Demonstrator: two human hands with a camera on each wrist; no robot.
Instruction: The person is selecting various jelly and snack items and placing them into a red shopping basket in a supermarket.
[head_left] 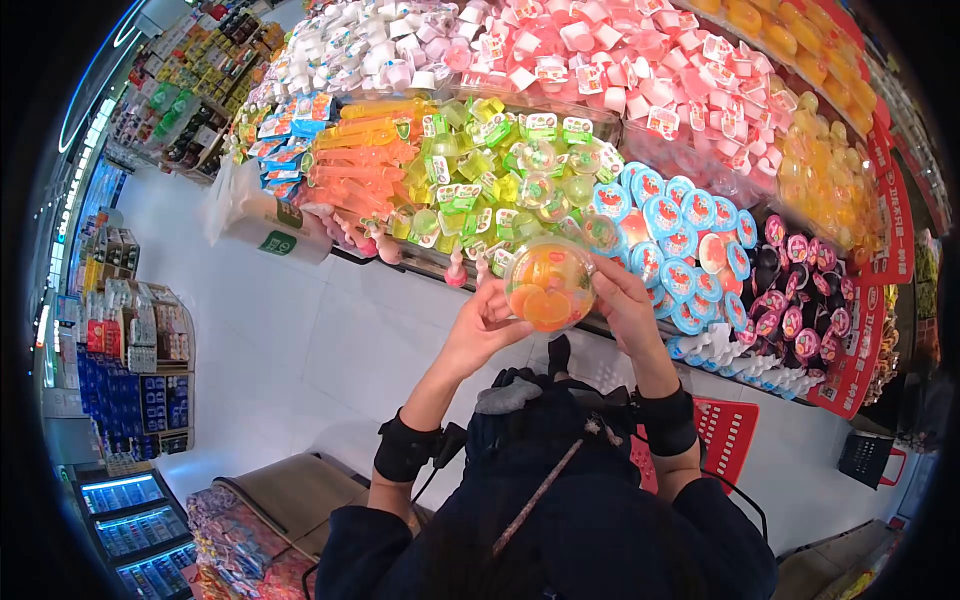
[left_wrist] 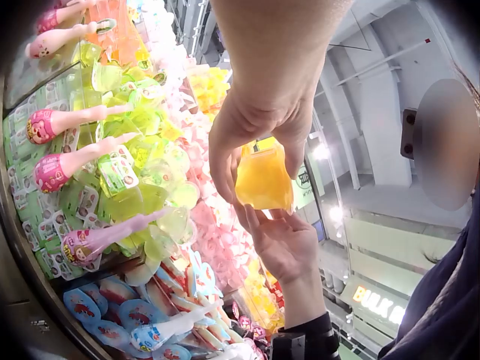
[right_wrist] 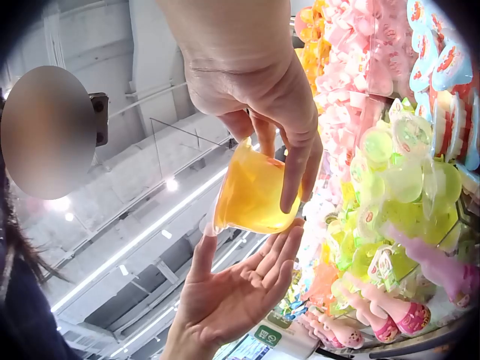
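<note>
your right hand [right_wrist: 259,97] comes down from the top centre of the frame, fingers curled round an orange jelly cup [right_wrist: 253,193]. your left hand [right_wrist: 232,289] lies open beneath, fingertips touching the cup. green jelly cups [right_wrist: 409,187] fill the right edge.

Shop indicated: sloped display bins [head_left: 560,130] heaped with packaged jelly cups, stocked aisle shelves [head_left: 140,350], red shopping basket [head_left: 725,435] seen.

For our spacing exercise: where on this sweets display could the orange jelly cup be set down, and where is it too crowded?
Bare room is scarce. The white floor between the display edge and the left shelves is open. The green, blue and pink jelly bins are heaped full. Both the left hand and right hand hold the cup above the front edge.
</note>
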